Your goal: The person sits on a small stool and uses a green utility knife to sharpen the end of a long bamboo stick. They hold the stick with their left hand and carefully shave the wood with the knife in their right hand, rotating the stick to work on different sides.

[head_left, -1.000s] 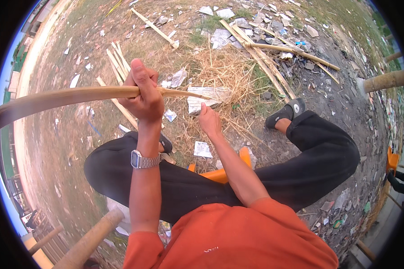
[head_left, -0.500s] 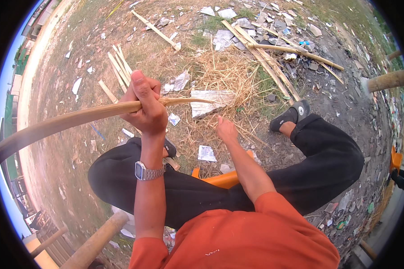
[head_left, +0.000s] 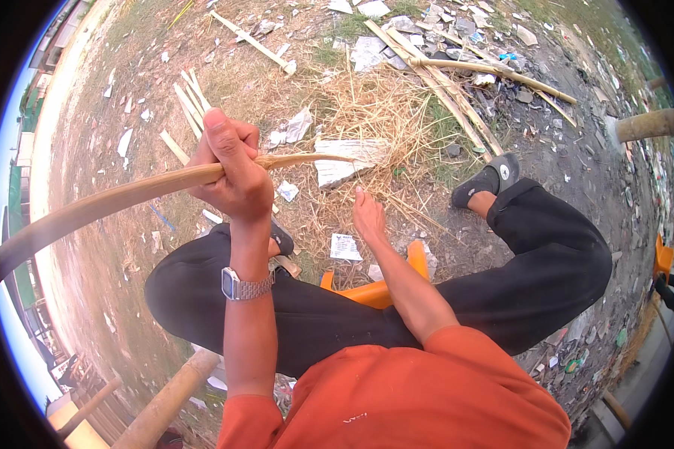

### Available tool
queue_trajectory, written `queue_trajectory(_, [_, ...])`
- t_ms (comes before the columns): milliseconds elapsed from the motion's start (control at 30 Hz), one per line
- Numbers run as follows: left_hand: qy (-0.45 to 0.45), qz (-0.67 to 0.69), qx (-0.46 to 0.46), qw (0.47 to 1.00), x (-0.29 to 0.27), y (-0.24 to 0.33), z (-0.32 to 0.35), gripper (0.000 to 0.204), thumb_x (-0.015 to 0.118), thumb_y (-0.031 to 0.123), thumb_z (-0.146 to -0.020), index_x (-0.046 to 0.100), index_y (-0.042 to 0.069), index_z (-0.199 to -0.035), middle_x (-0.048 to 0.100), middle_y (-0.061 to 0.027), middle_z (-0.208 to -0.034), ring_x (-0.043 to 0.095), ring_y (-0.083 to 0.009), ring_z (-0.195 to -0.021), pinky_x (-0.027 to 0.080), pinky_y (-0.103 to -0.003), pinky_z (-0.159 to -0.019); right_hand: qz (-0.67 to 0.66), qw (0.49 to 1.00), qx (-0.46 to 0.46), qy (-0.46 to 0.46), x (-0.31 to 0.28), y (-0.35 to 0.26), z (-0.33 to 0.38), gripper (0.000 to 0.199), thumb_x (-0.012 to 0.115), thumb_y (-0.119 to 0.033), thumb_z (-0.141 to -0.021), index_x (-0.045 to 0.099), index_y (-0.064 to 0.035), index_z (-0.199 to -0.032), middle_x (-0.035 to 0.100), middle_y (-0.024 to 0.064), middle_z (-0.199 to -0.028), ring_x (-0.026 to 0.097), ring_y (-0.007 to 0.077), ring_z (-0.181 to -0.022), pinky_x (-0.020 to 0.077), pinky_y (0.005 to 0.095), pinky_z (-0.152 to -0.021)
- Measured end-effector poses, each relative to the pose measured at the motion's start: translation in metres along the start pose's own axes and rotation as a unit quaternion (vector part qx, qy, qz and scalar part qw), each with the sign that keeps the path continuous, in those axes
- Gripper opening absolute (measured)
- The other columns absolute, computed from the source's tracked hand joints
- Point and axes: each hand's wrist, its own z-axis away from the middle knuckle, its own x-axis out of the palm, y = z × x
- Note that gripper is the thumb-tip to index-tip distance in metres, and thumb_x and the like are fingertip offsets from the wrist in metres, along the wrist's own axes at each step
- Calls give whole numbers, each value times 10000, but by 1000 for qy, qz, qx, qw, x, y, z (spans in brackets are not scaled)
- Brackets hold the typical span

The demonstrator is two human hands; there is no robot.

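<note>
My left hand [head_left: 232, 168], a metal watch on its wrist, is closed around a long bamboo strip [head_left: 120, 200]. The strip runs from the far left rim of the picture through my fist, and its thin end reaches over a whitish flat-topped block [head_left: 341, 166] on the ground. Just on the near side of that block is my right hand [head_left: 368, 215], fingers curled and thumb pointing forward. Whatever those fingers grip, if anything, is hidden. Pale straw-like shavings [head_left: 382, 112] lie around and beyond the block.
Split bamboo pieces [head_left: 445, 97] lie at the far right, other strips [head_left: 191, 101] beyond my left hand. My legs are spread around an orange plastic seat [head_left: 374, 293]. Bamboo poles [head_left: 648, 126] stand at the right and a pole [head_left: 168, 396] at the lower left. Litter covers the ground.
My left hand has shifted slightly left with the bamboo strip in it. My right hand has drawn a little left and toward me. The view has tilted slightly.
</note>
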Motion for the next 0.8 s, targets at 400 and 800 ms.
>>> queue_trajectory(400, [-20,42,-4,999,1,-3,1,484,430,199,-995,470,18,-548,427,-2,-466,354,-53,-436,245,-231,-424,14,996,83,-42,-9,-2,-30,645,266,-486,-961,583,58,-1097,566,335,-1100,521,459,-1089,390,503,-938])
queue_trajectory(800, [-169,58,-93,979,-23,1,-11,395,442,219,-974,461,31,-627,410,13,-540,370,-66,-507,289,-260,-463,-166,971,-172,-23,-107,-162,93,578,283,-478,-979,545,-2,-784,539,171,-650,521,319,-658,406,430,-677])
